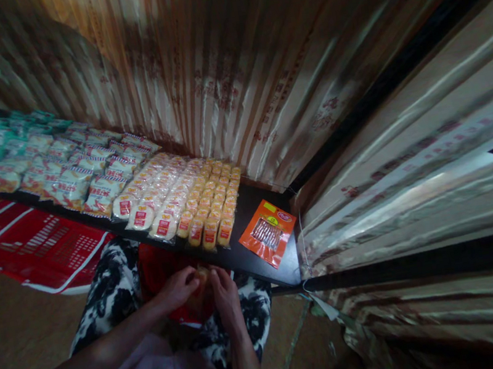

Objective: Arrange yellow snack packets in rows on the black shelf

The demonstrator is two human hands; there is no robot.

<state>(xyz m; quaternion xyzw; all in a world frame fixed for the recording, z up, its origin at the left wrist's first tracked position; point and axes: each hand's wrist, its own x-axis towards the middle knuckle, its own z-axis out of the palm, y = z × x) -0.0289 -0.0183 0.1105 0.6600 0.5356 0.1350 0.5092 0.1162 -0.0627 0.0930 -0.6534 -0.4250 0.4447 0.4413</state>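
Blurred yellowish item (pixel 203 274), partly hidden

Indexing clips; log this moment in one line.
left hand, right hand: at small item, grip unclear | below: red bag | black shelf: wrapped snacks, orange packet

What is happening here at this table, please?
A seated person pinches a small item between the left hand and the right hand, above a red bag on the lap; the item is too dim to identify. On the black table, wrapped snack packs lie in rows, and an orange packet lies apart near the corner.
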